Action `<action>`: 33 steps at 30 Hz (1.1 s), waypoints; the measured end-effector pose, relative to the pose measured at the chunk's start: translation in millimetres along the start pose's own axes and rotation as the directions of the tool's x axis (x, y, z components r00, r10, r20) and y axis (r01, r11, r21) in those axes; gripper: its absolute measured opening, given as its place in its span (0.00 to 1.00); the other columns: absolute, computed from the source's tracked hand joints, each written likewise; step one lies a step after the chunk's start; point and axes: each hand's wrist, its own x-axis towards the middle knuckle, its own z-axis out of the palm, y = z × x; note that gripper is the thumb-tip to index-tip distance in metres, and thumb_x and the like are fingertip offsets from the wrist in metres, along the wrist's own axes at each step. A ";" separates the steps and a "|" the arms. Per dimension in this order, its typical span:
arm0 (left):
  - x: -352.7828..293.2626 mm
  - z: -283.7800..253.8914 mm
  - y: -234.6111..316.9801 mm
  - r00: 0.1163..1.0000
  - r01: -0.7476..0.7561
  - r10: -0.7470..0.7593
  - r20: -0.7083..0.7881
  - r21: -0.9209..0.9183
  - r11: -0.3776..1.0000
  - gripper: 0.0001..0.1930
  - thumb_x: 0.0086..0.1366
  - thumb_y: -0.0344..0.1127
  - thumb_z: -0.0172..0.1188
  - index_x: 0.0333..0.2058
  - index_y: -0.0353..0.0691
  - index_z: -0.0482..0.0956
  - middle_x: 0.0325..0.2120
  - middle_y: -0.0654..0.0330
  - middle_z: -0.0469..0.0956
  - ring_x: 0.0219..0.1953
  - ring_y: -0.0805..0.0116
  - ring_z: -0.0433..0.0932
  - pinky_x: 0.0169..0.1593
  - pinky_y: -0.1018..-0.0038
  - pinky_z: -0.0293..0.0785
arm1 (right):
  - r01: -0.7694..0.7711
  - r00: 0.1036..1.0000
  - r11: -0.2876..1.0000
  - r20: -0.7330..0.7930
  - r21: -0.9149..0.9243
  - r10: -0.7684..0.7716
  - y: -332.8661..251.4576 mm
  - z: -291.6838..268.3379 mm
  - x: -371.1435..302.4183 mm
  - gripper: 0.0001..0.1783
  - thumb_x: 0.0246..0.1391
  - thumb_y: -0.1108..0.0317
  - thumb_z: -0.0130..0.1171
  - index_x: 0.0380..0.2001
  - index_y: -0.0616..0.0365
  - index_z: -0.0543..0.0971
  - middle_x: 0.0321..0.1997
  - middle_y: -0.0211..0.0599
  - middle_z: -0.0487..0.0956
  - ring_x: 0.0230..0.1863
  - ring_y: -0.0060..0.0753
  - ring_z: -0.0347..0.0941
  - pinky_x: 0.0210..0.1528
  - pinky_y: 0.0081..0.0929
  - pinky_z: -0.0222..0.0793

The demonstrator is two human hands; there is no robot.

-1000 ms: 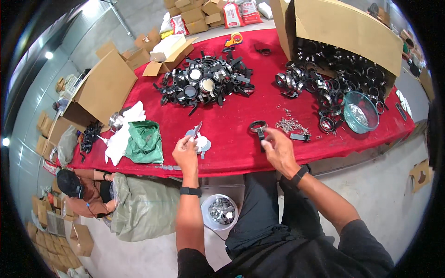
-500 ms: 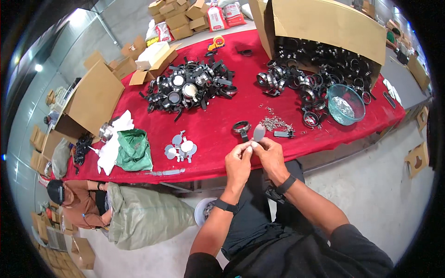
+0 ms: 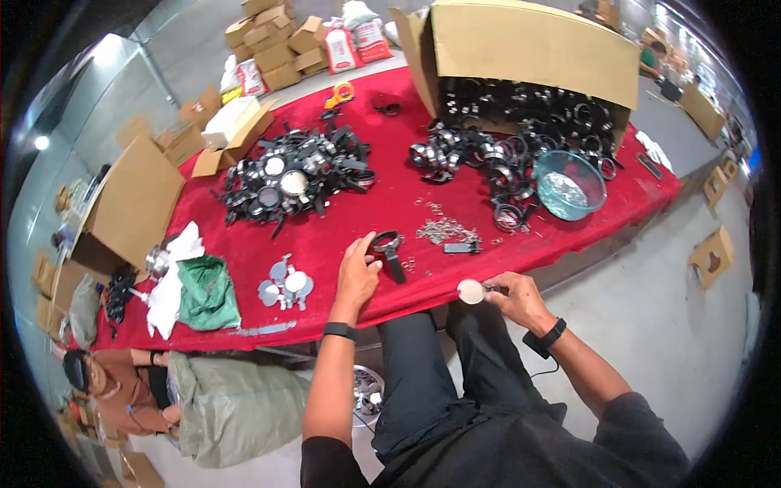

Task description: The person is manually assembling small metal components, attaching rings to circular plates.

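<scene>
My left hand (image 3: 358, 275) is at the table's front edge, its fingers and thumb closing on the left side of a black ring-shaped part (image 3: 394, 262) with a metal band and a strap-like tail. My right hand (image 3: 521, 299) holds a pale round disc (image 3: 470, 291) by its small metal tab, just off the front edge. Behind the hands lie a pile of small metal clips (image 3: 443, 229) and a grey flat piece (image 3: 462, 247). Left of my left hand, several similar discs with tabs (image 3: 296, 281) lie in a loose cluster.
A heap of black ring parts (image 3: 301, 175) lies farther back. More spill from a tipped cardboard box (image 3: 529, 41) beside a clear bowl (image 3: 569, 195). A green bag (image 3: 207, 294) lies at left. Below, another person (image 3: 130, 394) sits by a large sack (image 3: 236, 407).
My hands have parted. The left has moved over to the black ring part and taken hold of it; the right has drawn away to the right with the disc. The view has shifted.
</scene>
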 end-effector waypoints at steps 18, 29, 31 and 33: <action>-15.6 16.9 -29.8 0.984 0.163 -0.175 0.003 -0.386 0.908 0.13 0.73 0.32 0.67 0.53 0.36 0.85 0.37 0.64 0.82 0.34 0.77 0.79 0.35 0.77 0.81 | -0.183 0.982 0.900 0.126 0.396 0.143 -30.7 39.9 63.4 0.17 0.67 0.64 0.69 0.50 0.67 0.88 0.34 0.35 0.88 0.32 0.23 0.82 0.37 0.27 0.81; -14.7 29.2 -5.0 0.969 0.195 -0.196 -0.152 -0.016 0.981 0.38 0.67 0.48 0.73 0.69 0.33 0.75 0.51 0.43 0.88 0.51 0.53 0.89 0.56 0.62 0.82 | 0.162 0.970 0.987 -0.180 -0.010 -0.161 -69.7 141.9 129.2 0.12 0.60 0.65 0.70 0.42 0.63 0.89 0.39 0.55 0.88 0.42 0.55 0.87 0.48 0.47 0.81; -15.3 31.7 -6.1 0.964 0.204 -0.195 -0.180 0.035 0.978 0.37 0.66 0.51 0.72 0.68 0.37 0.76 0.43 0.44 0.90 0.48 0.49 0.89 0.54 0.58 0.82 | 0.269 0.940 0.955 -0.181 -0.126 -0.289 -65.7 151.0 127.3 0.12 0.60 0.67 0.69 0.43 0.62 0.89 0.38 0.57 0.86 0.42 0.62 0.85 0.48 0.54 0.79; -15.8 34.5 -6.7 0.960 0.201 -0.192 -0.202 0.023 0.979 0.37 0.66 0.51 0.72 0.68 0.38 0.77 0.42 0.45 0.90 0.48 0.49 0.89 0.54 0.58 0.82 | 0.280 0.936 0.944 -0.168 -0.175 -0.308 -64.0 152.5 124.6 0.12 0.60 0.67 0.68 0.43 0.61 0.89 0.38 0.57 0.86 0.41 0.62 0.84 0.48 0.55 0.79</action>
